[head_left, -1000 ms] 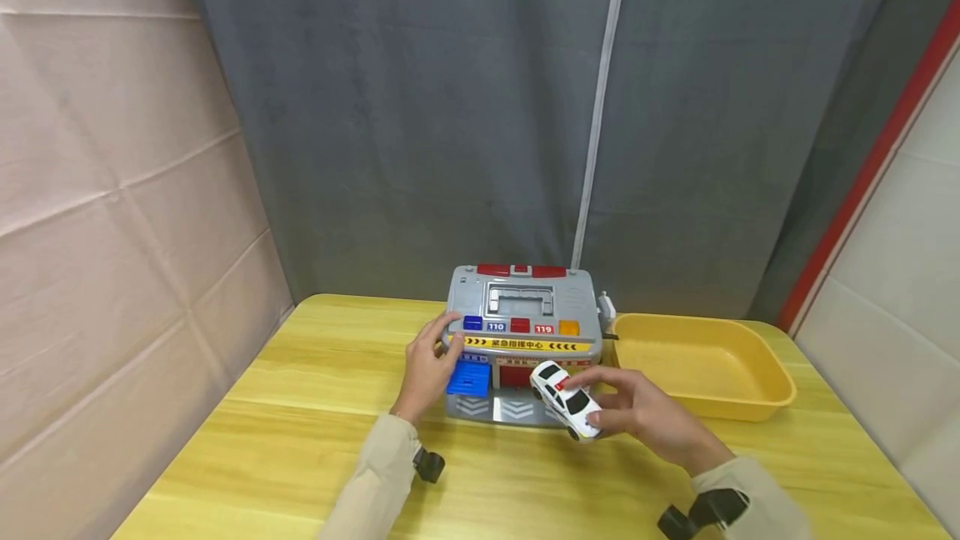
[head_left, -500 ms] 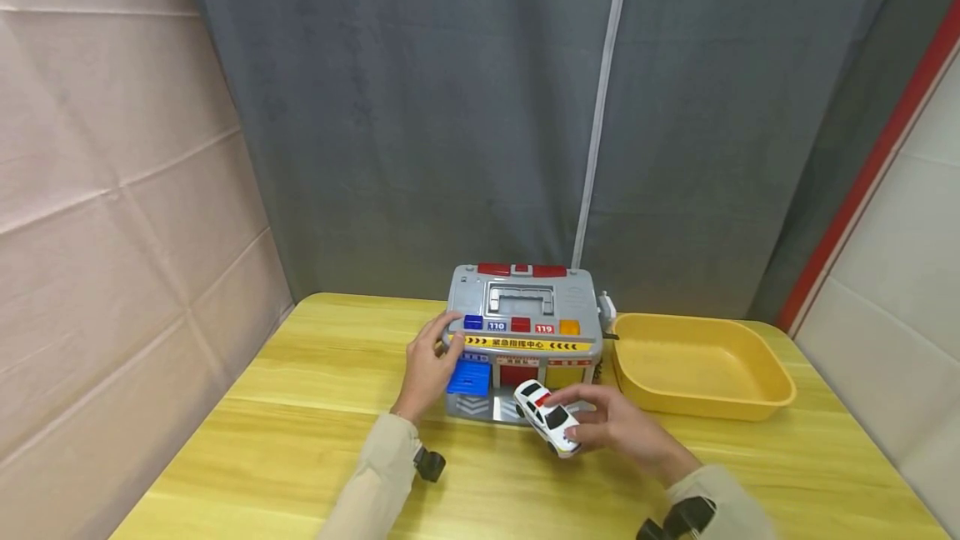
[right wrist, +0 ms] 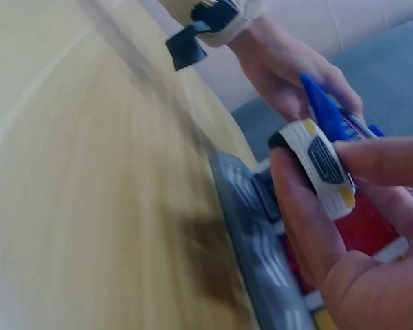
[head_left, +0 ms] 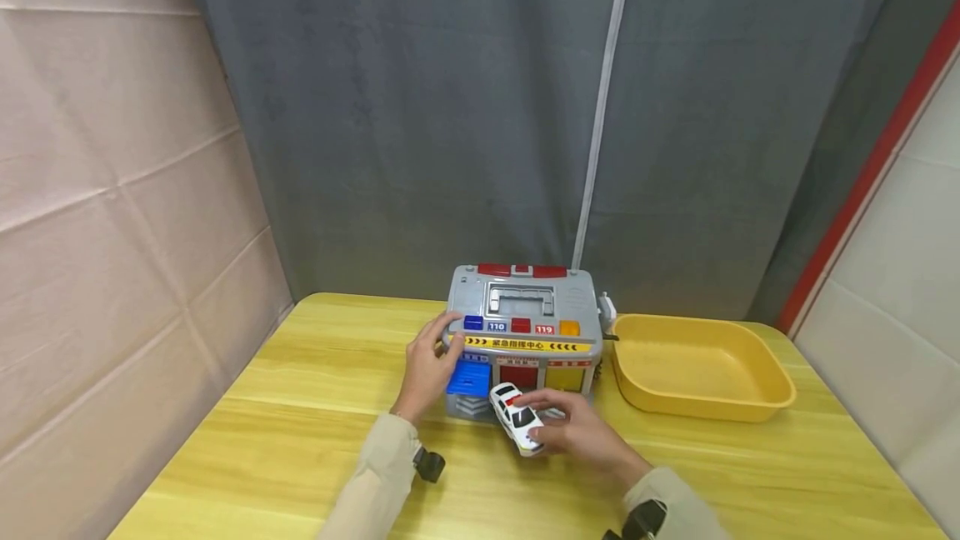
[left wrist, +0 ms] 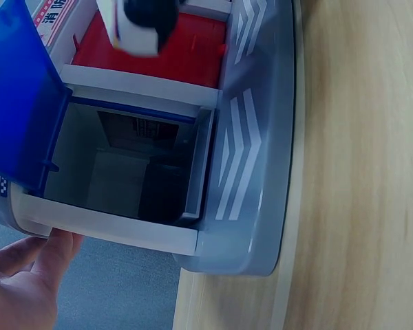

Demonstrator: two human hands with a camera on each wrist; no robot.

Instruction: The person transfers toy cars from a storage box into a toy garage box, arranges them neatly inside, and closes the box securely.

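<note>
A grey toy emergency station (head_left: pixel 577 302) stands on the table with its handle on top. Its blue door (left wrist: pixel 17 89) is swung up, baring a hollow bay (left wrist: pixel 117 172) in the left wrist view. The red door (left wrist: pixel 151 51) beside it is down, as is the yellow door (head_left: pixel 564 378). My left hand (head_left: pixel 426 372) rests against the station's left side, fingers and thumb spread along it. My right hand (head_left: pixel 581 433) pinches a white toy police car (head_left: pixel 516 417) with a red roof light, tilted in front of the station's ramp (left wrist: pixel 261 165). Fingers cover part of the car.
A yellow plastic tray (head_left: pixel 705 411) sits right of the station on the wooden table (head_left: pixel 315 407). A grey curtain (head_left: pixel 420 107) hangs behind, with a pale cloth wall (head_left: pixel 112 273) to the left. A white piece (head_left: pixel 606 307) sticks out from the station's right side.
My right hand has carried the toy police car leftward and slightly down across the station's front, toward the blue door. The left hand and the station have stayed put.
</note>
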